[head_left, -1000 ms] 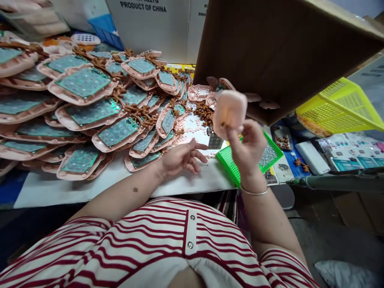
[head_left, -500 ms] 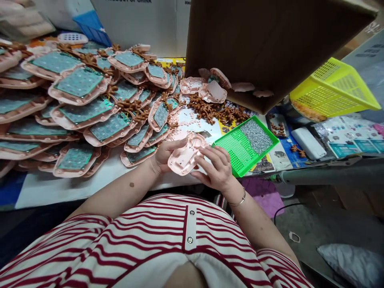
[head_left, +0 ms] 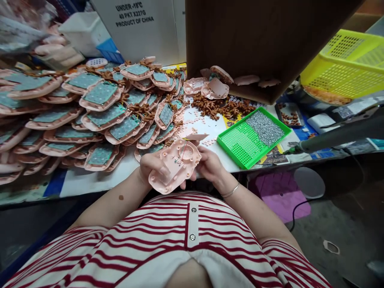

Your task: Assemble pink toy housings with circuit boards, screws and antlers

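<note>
1. At the far left, a big pile of pink shells with green circuit boards [head_left: 99, 94] lay on the white bench [head_left: 96, 182], stacked one over another, with brown antler-shaped parts among them.
2. The left hand [head_left: 151, 166] was at the near edge of the bench and held the left side of a pink plastic shell [head_left: 175, 164]. Its fingers [head_left: 163, 173] were clamped on the shell, with the thumb lying over the open inner face.
3. The shell was between both hands, just above the striped shirt [head_left: 180, 240], with its open inside turned up. Thin wires and a round part showed inside it.
4. The right hand [head_left: 210, 166] gripped the right side of the same shell. Its fingers were closed around the edge, mostly hidden under the shell. A thin bracelet [head_left: 231, 191] sat on that wrist.
5. Behind the hands, small pink buttons were scattered on the bench, and further back lay a heap of loose brown antler parts [head_left: 222, 108].
6. A green perforated tray [head_left: 240, 146] stood just right of the hands, with a bed of small metal screws [head_left: 265, 128] in its far part.
7. A large cardboard box [head_left: 255, 40] hung over the back of the bench, with empty pink shells at its lower edge.
8. At the far right a yellow plastic basket [head_left: 348, 60] was tilted above the bench, and a grey electric screwdriver [head_left: 330, 138] hung near the tray.
</note>
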A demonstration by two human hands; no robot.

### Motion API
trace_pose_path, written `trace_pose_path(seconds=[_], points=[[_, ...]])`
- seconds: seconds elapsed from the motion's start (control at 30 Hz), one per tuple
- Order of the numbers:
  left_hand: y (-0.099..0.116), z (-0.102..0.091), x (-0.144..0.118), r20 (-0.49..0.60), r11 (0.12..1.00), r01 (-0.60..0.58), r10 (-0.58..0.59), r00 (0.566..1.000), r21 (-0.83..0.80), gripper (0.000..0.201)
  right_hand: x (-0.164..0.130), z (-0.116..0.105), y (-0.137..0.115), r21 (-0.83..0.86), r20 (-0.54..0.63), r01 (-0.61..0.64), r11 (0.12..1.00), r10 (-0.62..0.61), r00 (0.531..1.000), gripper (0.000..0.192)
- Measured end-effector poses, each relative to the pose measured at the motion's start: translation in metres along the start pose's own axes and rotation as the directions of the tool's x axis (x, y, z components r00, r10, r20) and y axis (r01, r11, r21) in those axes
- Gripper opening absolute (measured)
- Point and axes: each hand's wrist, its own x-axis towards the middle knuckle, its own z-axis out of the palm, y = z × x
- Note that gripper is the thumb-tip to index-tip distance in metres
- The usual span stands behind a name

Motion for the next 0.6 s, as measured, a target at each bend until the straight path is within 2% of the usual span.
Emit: trace_pose_path(seconds=[0.1, 0.17, 0.27, 0.37, 0.47, 0.53, 0.6], points=[[-0.002, 0.007, -0.007, 0.085, 0.998, 0.064, -0.064, 0.994, 0.004, 0.067, -0.005, 0.01, 0.005, -0.017, 0.203, -0.106, 0.994, 0.107, 0.973, 0.038], [-0.006, 0.009, -0.011, 0.075, 0.997, 0.078, -0.079, 0.994, 0.025, 0.067, -0.009, 0.014, -0.002, -0.005, 0.253, -0.097, 0.995, 0.095, 0.963, 0.044], [-0.014, 0.01, -0.018, 0.034, 0.99, 0.118, -0.121, 0.992, 0.078, 0.069, -0.014, 0.014, -0.022, 0.014, 0.286, -0.036, 0.999, 0.03, 0.958, 0.066], [-0.019, 0.01, -0.024, -0.011, 0.983, 0.157, -0.157, 0.988, 0.1, 0.068, -0.02, 0.01, -0.036, 0.013, 0.322, 0.074, 0.997, -0.075, 0.944, 0.064], [-0.022, 0.01, -0.025, -0.107, 0.988, 0.115, -0.104, 0.989, 0.102, 0.065, -0.026, 0.0, -0.037, -0.068, 0.322, 0.236, 0.97, -0.202, 0.925, 0.056], [-0.025, 0.009, -0.022, -0.176, 0.99, 0.078, -0.057, 0.983, 0.116, 0.065, -0.031, -0.008, -0.035, -0.19, 0.292, 0.35, 0.917, -0.288, 0.912, 0.052], [-0.028, 0.009, -0.018, -0.25, 0.992, 0.037, -0.006, 0.968, 0.118, 0.063, -0.037, -0.014, -0.032, -0.341, 0.263, 0.483, 0.806, -0.412, 0.873, 0.048]])
